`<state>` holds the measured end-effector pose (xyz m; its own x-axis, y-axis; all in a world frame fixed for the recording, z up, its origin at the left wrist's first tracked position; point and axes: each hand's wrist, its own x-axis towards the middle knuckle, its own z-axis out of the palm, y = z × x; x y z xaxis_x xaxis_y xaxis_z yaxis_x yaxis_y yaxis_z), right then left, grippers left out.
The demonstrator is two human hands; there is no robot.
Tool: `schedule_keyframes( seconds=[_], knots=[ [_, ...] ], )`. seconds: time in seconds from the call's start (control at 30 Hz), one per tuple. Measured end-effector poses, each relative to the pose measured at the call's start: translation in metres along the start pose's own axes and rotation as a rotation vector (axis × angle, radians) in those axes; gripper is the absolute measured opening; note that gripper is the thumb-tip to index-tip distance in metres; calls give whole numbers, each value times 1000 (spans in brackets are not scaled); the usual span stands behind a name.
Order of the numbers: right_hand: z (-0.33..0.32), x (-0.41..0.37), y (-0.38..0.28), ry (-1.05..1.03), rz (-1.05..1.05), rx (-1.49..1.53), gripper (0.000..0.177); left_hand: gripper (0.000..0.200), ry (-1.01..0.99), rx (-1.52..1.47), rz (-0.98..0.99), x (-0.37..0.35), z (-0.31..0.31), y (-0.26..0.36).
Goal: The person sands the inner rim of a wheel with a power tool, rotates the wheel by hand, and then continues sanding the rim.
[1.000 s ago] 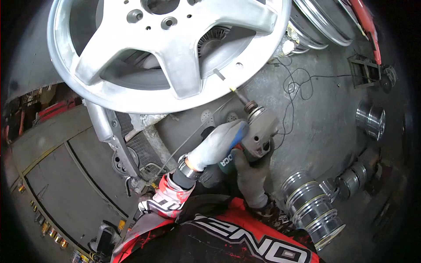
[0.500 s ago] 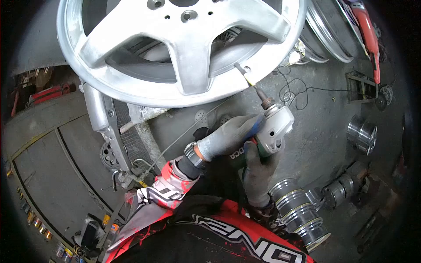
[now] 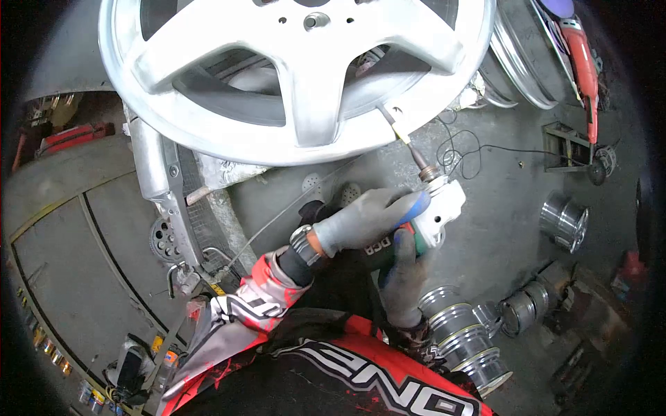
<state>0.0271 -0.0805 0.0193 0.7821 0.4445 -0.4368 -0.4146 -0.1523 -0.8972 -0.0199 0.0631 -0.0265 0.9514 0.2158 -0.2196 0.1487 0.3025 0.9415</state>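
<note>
A silver spoked wheel rim (image 3: 312, 90) fills the top of the view. Both gloved hands are on a power grinder (image 3: 440, 211) with a white head and green body. My left hand (image 3: 368, 218), with a watch at the wrist, wraps round the grinder from the left, fingers near its head. My right hand (image 3: 404, 281) grips the body from below, its fingers partly hidden. From the grinder head a narrow sanding bit (image 3: 397, 127) points up and left, its tip on the rim's outer face beside the valve hole.
A metal stand arm (image 3: 156, 173) is left of the rim. Stacked rims (image 3: 465, 336) lie lower right, and another rim (image 3: 565, 220) is on the floor. A red polisher (image 3: 581, 62) hangs upper right, above a cable (image 3: 479, 149).
The rim and surroundings have shifted slightly in view. The grinder stays in both hands, its bit still at the rim near the valve hole.
</note>
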Motion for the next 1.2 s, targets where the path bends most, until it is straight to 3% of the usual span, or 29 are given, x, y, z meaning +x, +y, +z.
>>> schedule_keyframes(
  seconds=[0.03,0.07,0.1,0.17,0.27,0.3,0.37,0.47,0.53,0.6,0.63,0.67,0.77,0.83,0.87,0.93,1.0,1.13,1.2],
  knots=[
    [-5,3,4,-45,-213,-296,63,50,21,-16,24,2,1,3],
    [-7,1,5,-50,-213,-300,63,51,43,-30,46,3,1,6],
    [-8,-1,7,-55,-132,-232,63,51,46,-30,46,0,0,9],
    [-4,-9,10,-62,-47,-159,63,50,73,-80,-191,-14,-4,19],
    [8,-25,14,-44,46,-88,63,49,76,-15,-255,-38,-9,35],
    [14,-30,8,-42,67,-2,62,46,94,444,140,-43,-10,27],
    [12,-30,8,-38,83,82,60,44,76,405,97,-44,-8,16],
    [-4,-19,19,-49,102,-32,58,37,45,293,11,-29,-2,16],
    [-9,-9,21,-45,17,-62,54,33,22,214,-28,-12,-1,9],
    [-14,-9,23,-23,-23,-91,53,33,-35,507,312,0,-3,-5],
    [-13,-9,22,-20,-36,-103,52,37,37,601,448,0,-2,-9],
    [-11,-10,20,-16,-48,-111,52,37,39,601,445,-4,-2,-12],
    [-5,-22,20,-34,103,-41,62,38,66,662,404,-25,-6,5],
    [-3,-33,35,-48,118,38,66,42,24,-32,-402,-36,-9,52],
    [-4,-37,40,-61,131,108,70,42,21,-28,-404,-44,-6,46],
    [-3,-41,32,-70,158,35,73,49,156,227,-49,-56,0,28],
    [-2,-42,31,-53,232,160,72,48,132,216,-55,-51,2,25],
    [-3,-31,19,-28,190,126,69,44,-10,299,-68,-31,-2,34],
    [-3,-32,16,-32,142,81,52,42,-20,287,-104,-32,-1,34]
  ],
)
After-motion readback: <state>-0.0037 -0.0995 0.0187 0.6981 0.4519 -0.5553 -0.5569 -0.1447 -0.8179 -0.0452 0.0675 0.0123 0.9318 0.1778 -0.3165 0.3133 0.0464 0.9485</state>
